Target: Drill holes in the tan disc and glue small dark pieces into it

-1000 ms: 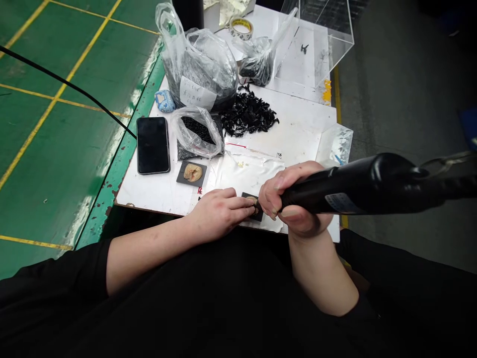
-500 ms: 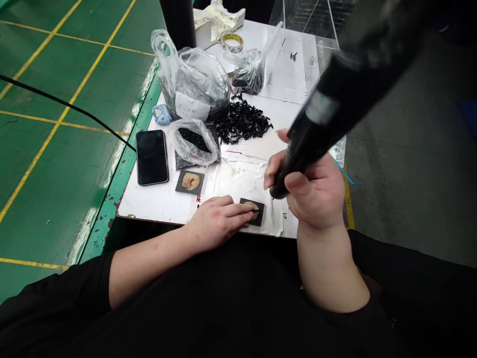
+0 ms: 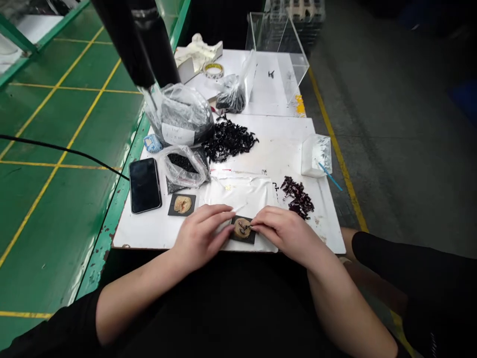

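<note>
A dark square pad [image 3: 247, 239] lies close to the table's front edge with a round tan lump [image 3: 241, 232] on it. Small dark, shiny pieces sit on the lump's middle. My right hand [image 3: 285, 229] comes in from the right, thumb and forefinger pinched on a small dark piece [image 3: 249, 227] at the lump. From the left, my left hand [image 3: 203, 231] reaches in with fingers stretched and apart, its thumb tip at the pad's left edge. Upper left, a black cylindrical tool [image 3: 126, 44] with a narrow tip points down, out of both hands.
Left are a phone [image 3: 144, 185], a second pad [image 3: 182, 204] with a tan lump, and an opened bag [image 3: 184, 166] of black granules. Behind lie a larger bag [image 3: 182, 114] and a black heap [image 3: 231, 139]. Right are dark-red pieces [image 3: 297, 197] and a clear box [image 3: 316, 155].
My right hand has let go of the black cylindrical tool, now at the upper left, and come down to the lump with a small dark piece. My left fingers have drawn back off the lump.
</note>
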Tool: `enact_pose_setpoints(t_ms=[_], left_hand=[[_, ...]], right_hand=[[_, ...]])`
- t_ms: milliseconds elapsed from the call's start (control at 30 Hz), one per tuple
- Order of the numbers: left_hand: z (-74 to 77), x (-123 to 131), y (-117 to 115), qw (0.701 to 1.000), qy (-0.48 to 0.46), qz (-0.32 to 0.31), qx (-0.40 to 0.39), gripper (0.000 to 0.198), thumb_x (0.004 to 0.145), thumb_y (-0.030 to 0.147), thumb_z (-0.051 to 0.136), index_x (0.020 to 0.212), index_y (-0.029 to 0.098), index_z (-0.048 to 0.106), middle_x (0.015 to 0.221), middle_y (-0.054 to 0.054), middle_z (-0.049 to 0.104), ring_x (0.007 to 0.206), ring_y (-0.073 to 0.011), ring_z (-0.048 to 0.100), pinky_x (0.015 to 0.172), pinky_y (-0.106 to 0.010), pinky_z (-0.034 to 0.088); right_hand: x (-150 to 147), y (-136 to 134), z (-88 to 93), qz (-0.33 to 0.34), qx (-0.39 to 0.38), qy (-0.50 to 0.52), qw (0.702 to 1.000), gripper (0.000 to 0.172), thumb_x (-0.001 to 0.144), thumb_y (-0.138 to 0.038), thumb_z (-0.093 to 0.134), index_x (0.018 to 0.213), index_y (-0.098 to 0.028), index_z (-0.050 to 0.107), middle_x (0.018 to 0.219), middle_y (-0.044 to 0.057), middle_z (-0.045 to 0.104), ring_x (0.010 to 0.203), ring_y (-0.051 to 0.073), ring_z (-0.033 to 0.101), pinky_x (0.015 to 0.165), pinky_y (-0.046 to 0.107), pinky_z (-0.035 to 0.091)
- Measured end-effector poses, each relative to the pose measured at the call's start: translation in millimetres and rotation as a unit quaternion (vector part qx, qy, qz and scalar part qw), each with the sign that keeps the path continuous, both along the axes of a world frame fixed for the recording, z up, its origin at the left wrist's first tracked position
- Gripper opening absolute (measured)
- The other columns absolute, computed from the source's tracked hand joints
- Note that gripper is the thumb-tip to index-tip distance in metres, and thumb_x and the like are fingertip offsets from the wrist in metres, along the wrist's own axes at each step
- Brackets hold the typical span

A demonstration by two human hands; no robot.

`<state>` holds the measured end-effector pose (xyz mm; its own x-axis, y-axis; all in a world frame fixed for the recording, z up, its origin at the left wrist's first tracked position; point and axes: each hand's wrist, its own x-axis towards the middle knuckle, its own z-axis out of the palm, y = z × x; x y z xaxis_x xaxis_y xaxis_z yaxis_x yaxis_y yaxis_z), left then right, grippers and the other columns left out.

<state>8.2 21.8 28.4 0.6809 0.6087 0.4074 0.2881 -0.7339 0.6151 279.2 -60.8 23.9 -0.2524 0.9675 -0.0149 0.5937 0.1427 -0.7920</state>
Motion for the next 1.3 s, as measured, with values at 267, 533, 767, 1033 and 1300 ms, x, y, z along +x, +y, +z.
enact_pose_setpoints(t_ms=[267,533,767,1033,1300], left_hand=[[23.1,-33.5,97.3,0.913,0.247,0.276,0.173,0.034,0.113,0.040,0.057,0.112,0.017,0.082,0.112,-0.011,0.077,0.105,-0.0346,0.073,0.088,-0.046,0.060],[20.8,-32.4,122.4,0.884,0.364,0.277,0.098,0.047,0.115,0.051,0.049,0.111,0.018,0.084,0.109,-0.013,0.079,0.105,-0.0337,0.076,0.087,-0.043,0.059],[8.1,-31.4,126.4,0.894,0.334,0.289,0.079,0.030,0.108,0.034,0.059,0.112,0.022,0.086,0.112,-0.008,0.080,0.107,-0.0303,0.076,0.091,-0.042,0.059],[1.9,-30.9,123.0,0.903,0.301,0.283,0.113,0.031,0.109,0.033,0.055,0.107,0.020,0.083,0.106,-0.010,0.077,0.107,-0.0346,0.074,0.089,-0.048,0.056],[-6.3,-35.7,125.1,0.910,0.268,0.278,0.149,0.026,0.108,0.030,0.057,0.106,0.021,0.082,0.104,-0.009,0.078,0.100,-0.0324,0.074,0.083,-0.045,0.051]], right_hand=[[8.6,20.6,34.4,-0.055,0.010,0.035,0.998,0.014,0.109,-0.029,0.066,0.105,-0.023,0.077,0.102,0.002,0.081,0.092,0.017,0.074,0.086,0.030,0.054],[3.8,63.0,79.3,-0.058,-0.051,0.096,0.992,0.010,0.100,-0.027,0.070,0.098,-0.022,0.079,0.092,0.002,0.078,0.084,0.017,0.070,0.074,0.028,0.050],[16.4,113.3,86.7,-0.112,-0.108,0.192,0.969,0.022,0.094,-0.039,0.078,0.098,-0.018,0.072,0.086,0.003,0.072,0.074,0.017,0.069,0.067,0.029,0.057],[66.7,204.3,116.6,-0.295,0.044,0.273,0.915,0.046,0.107,-0.037,0.063,0.150,-0.022,0.056,0.158,0.017,0.063,0.129,0.019,0.073,0.104,0.033,0.066],[45.2,155.0,99.1,-0.294,0.042,0.211,0.931,0.042,0.102,-0.037,0.072,0.142,-0.025,0.069,0.149,0.010,0.071,0.123,0.024,0.077,0.108,0.040,0.063]])
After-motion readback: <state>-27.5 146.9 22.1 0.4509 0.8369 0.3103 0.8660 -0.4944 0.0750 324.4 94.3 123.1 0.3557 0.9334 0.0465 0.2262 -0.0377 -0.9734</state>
